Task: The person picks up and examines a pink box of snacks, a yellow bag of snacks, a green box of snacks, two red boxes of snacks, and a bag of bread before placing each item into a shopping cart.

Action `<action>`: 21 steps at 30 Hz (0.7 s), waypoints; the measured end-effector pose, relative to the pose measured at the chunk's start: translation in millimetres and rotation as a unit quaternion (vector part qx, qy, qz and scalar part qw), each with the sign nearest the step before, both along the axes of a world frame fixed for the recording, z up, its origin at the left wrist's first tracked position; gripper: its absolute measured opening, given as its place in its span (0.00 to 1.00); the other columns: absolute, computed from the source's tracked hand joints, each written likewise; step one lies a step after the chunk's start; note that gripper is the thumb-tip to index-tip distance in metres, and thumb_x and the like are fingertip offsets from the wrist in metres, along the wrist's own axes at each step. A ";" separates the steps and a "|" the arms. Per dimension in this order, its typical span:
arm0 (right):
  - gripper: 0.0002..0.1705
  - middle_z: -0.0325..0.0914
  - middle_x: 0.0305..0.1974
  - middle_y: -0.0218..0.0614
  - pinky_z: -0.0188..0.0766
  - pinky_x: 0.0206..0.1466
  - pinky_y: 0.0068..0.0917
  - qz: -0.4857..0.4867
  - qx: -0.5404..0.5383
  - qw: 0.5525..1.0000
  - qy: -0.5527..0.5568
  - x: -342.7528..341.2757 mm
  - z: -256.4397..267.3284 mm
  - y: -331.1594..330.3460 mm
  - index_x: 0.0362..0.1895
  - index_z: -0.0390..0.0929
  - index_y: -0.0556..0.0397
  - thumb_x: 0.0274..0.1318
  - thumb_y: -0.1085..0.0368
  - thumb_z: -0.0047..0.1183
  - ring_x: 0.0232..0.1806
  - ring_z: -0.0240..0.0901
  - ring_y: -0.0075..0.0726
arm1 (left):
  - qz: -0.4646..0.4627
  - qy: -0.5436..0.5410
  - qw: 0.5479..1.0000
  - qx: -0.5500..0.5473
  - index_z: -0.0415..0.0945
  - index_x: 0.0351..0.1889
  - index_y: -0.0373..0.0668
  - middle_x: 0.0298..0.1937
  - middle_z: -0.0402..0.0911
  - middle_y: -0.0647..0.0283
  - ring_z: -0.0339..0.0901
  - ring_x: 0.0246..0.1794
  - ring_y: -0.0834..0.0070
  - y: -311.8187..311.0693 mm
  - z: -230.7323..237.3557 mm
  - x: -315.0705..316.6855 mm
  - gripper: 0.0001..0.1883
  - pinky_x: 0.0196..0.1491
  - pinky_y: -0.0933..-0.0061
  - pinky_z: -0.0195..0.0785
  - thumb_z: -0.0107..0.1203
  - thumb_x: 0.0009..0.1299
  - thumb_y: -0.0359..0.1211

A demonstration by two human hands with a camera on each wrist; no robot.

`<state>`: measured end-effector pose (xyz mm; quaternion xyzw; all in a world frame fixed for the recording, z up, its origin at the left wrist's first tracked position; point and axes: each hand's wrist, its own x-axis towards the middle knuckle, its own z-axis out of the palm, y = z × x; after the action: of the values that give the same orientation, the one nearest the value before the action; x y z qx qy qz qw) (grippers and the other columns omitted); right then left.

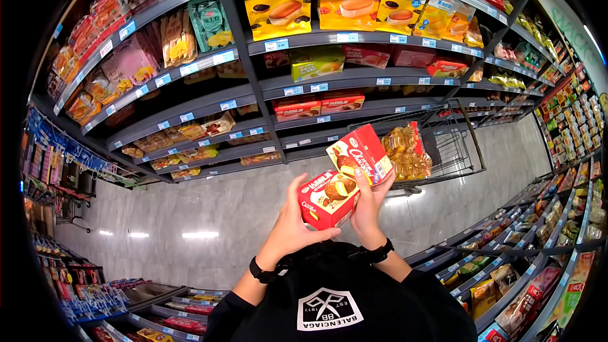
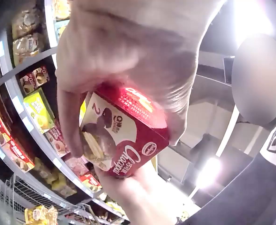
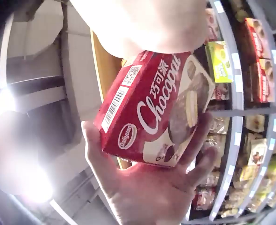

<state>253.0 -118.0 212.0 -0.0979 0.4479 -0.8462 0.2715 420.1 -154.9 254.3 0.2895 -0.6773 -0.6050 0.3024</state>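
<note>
Two red Chocopai boxes meet in front of the chest in the head view. The left hand (image 1: 288, 231) grips the nearer box (image 1: 324, 206), thumb along its near edge and fingers at its far left side. Thumb uppermost, the right hand (image 1: 368, 212) holds the other box (image 1: 362, 145), which tilts above and right of the first. In the left wrist view the left hand (image 2: 128, 51) curls over a red box (image 2: 128, 126). A red box with a barcode (image 3: 152, 108) shows in the right wrist view, where the right hand (image 3: 152, 23) partly covers its top.
A wire shopping cart (image 1: 453, 149) stands beyond the right hand, with a bag of packaged bread (image 1: 406, 152) in it. Shelves (image 1: 354, 82) of boxed and bagged snacks rise ahead. More shelving (image 1: 500, 278) lies at the lower right, and grey floor (image 1: 171, 215) shows left.
</note>
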 end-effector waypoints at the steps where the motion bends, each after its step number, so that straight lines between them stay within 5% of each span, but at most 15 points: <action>1: 0.41 0.69 0.61 0.38 0.70 0.63 0.33 0.002 -0.014 1.000 0.023 -1.0 4.3 -1.4 0.70 0.52 0.49 0.60 0.70 0.64 0.59 0.70 0.31 | 0.038 0.045 0.997 0.054 0.54 0.73 0.40 0.65 0.73 0.47 0.72 0.68 0.55 2.0 0.0 -0.4 0.60 0.66 0.56 0.69 0.83 0.45 0.41; 5: 0.39 0.69 0.61 0.39 0.67 0.66 0.32 0.020 -0.055 0.995 0.077 -19.2 5.2 -2.6 0.69 0.55 0.53 0.58 0.72 0.63 0.61 0.69 0.31 | 0.041 0.046 0.997 -0.048 0.59 0.67 0.41 0.65 0.72 0.48 0.72 0.68 0.53 -16.7 -14.0 9.3 0.53 0.66 0.54 0.69 0.82 0.45 0.37; 7: 0.38 0.69 0.62 0.40 0.67 0.66 0.32 0.012 -0.058 0.996 0.073 -32.0 3.1 -4.1 0.70 0.56 0.54 0.59 0.71 0.62 0.61 0.69 0.31 | 0.047 0.002 0.957 -0.287 0.62 0.63 0.41 0.68 0.69 0.49 0.73 0.66 0.52 -35.3 -15.3 18.0 0.48 0.65 0.55 0.70 0.80 0.45 0.35; 9: 0.37 0.71 0.61 0.39 0.67 0.65 0.31 -0.023 -0.038 0.997 0.067 -39.7 13.2 -5.5 0.71 0.56 0.54 0.62 0.66 0.61 0.59 0.71 0.30 | 0.053 0.025 0.959 -0.278 0.60 0.64 0.44 0.69 0.66 0.50 0.69 0.68 0.59 -47.5 -27.4 29.6 0.49 0.65 0.60 0.72 0.78 0.43 0.29; 10: 0.32 0.75 0.54 0.36 0.80 0.42 0.31 -0.035 0.033 0.990 0.129 -43.2 11.2 -7.6 0.70 0.60 0.49 0.67 0.57 0.56 0.51 0.78 0.31 | 0.061 0.051 0.963 -0.257 0.60 0.65 0.44 0.69 0.63 0.51 0.68 0.69 0.60 -51.5 -29.8 33.7 0.49 0.64 0.60 0.72 0.77 0.43 0.29; 13: 0.31 0.77 0.48 0.32 0.77 0.28 0.29 0.069 0.107 0.989 0.078 -51.6 14.2 -4.9 0.69 0.61 0.47 0.66 0.56 0.56 0.48 0.79 0.31 | 0.059 0.080 0.973 -0.209 0.58 0.67 0.44 0.70 0.57 0.54 0.63 0.72 0.63 -64.6 -28.3 47.0 0.51 0.67 0.61 0.70 0.77 0.43 0.27; 14: 0.27 0.79 0.50 0.31 0.79 0.40 0.30 0.115 0.104 0.986 0.054 -50.8 22.1 -3.2 0.66 0.65 0.50 0.67 0.55 0.54 0.51 0.79 0.31 | 0.047 0.112 0.976 -0.179 0.58 0.68 0.44 0.70 0.56 0.54 0.62 0.73 0.63 -69.5 -27.5 50.2 0.51 0.67 0.60 0.70 0.75 0.43 0.26; 15: 0.27 0.79 0.50 0.31 0.79 0.40 0.30 0.114 0.104 0.986 0.056 -49.3 21.6 -6.6 0.66 0.65 0.50 0.67 0.55 0.54 0.51 0.79 0.31 | 0.035 0.144 0.978 -0.147 0.58 0.69 0.44 0.71 0.55 0.54 0.61 0.73 0.62 -74.3 -27.4 53.7 0.51 0.68 0.60 0.69 0.73 0.44 0.25; 18: 0.24 0.78 0.58 0.35 0.66 0.67 0.31 0.191 0.030 0.981 -0.034 -42.0 23.4 -13.7 0.61 0.72 0.58 0.69 0.55 0.50 0.59 0.75 0.30 | 0.003 0.186 0.981 -0.057 0.56 0.71 0.43 0.72 0.53 0.56 0.57 0.76 0.66 -84.4 -27.0 62.0 0.53 0.73 0.62 0.62 0.70 0.43 0.23; 21: 0.26 0.78 0.56 0.35 0.67 0.65 0.31 0.187 0.067 0.979 0.044 -24.6 31.6 -24.0 0.64 0.70 0.58 0.69 0.56 0.50 0.59 0.75 0.29 | -0.034 0.195 0.980 -0.001 0.53 0.74 0.43 0.75 0.51 0.56 0.55 0.77 0.66 -100.4 -30.2 72.5 0.56 0.75 0.62 0.57 0.69 0.43 0.23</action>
<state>228.4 -141.9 243.6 -0.1990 0.4886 -0.7437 0.4106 492.5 -255.3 224.1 0.1425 -0.6154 -0.6588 0.4085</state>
